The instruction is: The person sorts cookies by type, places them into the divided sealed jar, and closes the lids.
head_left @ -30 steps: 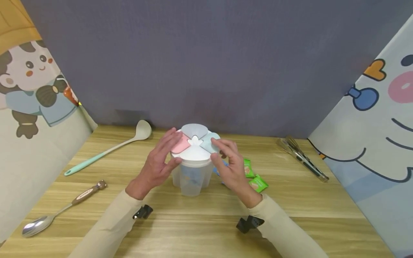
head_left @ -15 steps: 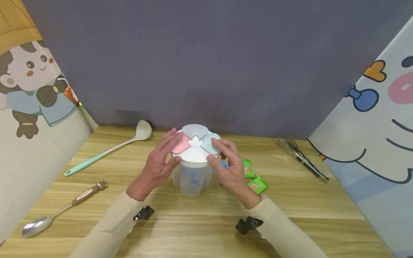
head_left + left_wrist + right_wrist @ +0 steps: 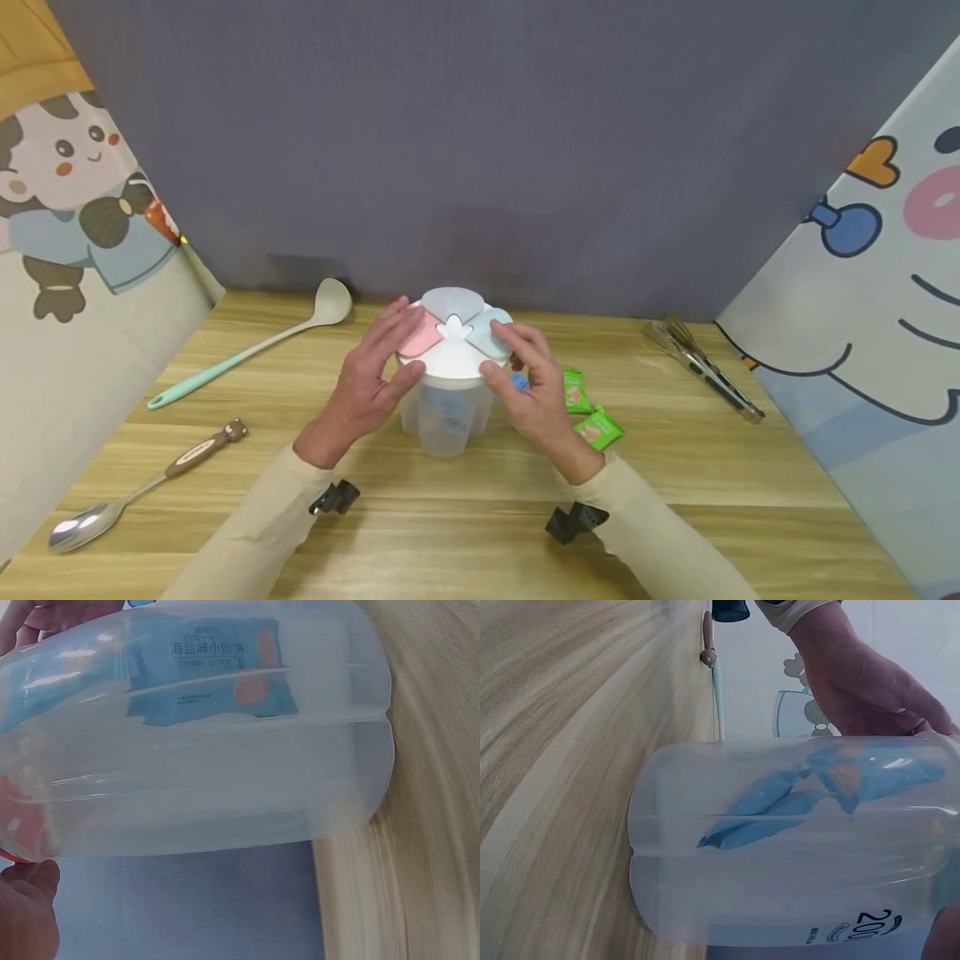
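One translucent container [image 3: 444, 429] is standing upright on the bench [image 3: 450, 533], enclosing blue packets [image 3: 769, 806]. One white lid [image 3: 453, 358] is covering it. Left hand [image 3: 365, 390] is gripping the lid at its pink segment [image 3: 423, 336]; right hand [image 3: 542, 390] is gripping it opposite, at the mint segment [image 3: 487, 332]. Two green packets [image 3: 600, 428] are lying near the right hand.

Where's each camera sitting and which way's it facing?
Head: worn on the head, facing forward and down at the lid; left hand, right hand and sleeves show.
Left wrist: worn there, facing rightward across the container; fingers show.
Right wrist: worn there, facing leftward; left hand and sleeve show.
Wrist views share the container and blue packets.
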The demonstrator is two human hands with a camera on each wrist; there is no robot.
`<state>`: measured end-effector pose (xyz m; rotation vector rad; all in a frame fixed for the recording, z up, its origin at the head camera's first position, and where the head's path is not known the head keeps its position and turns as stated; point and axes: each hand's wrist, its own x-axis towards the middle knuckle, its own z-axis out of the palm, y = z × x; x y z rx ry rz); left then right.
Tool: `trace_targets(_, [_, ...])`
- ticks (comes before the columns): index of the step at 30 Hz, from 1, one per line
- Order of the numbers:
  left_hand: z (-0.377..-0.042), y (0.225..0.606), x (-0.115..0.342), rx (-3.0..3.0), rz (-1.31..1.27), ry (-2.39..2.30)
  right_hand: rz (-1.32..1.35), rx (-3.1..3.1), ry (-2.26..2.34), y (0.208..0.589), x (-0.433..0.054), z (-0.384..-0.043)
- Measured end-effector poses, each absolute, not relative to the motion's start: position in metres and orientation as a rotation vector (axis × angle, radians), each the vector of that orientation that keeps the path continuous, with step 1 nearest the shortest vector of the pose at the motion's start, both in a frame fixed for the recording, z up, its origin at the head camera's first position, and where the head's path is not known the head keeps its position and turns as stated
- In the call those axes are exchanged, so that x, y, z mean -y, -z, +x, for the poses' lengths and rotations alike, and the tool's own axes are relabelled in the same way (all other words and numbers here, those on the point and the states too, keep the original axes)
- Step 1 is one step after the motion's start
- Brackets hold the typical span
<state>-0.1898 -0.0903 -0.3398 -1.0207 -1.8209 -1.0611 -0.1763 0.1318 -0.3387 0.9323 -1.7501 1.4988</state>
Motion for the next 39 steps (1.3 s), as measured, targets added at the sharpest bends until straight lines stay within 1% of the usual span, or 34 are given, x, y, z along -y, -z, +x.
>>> trace_targets(5, [-0.19, 0.338, 0.091, 1.809, -1.038, 1.046, 0.933, 1.73, -1.488, 0.339, -0.131, -0.176])
trace_targets(15, [-0.191, 0.337, 0.094, 1.831, -1.08, 1.016, 0.849, 1.798, -1.392, 0.336, -0.139, -0.177])
trace_targets(23, [-0.188, 0.337, 0.096, 1.865, -1.047, 0.989, 0.874, 1.864, -1.48, 0.315, -0.131, -0.157])
trace_targets(32, [-0.185, 0.339, 0.097, 1.968, -0.991, 1.027, 0.81, 2.001, -1.493, 0.311, -0.131, -0.155])
trace_targets(35, [-0.183, 0.339, 0.098, 2.028, -0.958, 1.057, 0.827, 2.036, -1.54, 0.312, -0.133, -0.157])
trace_targets(39, [-0.18, 0.338, 0.099, 2.123, -0.919, 1.131, 0.833, 2.056, -1.56, 0.33, -0.138, -0.17])
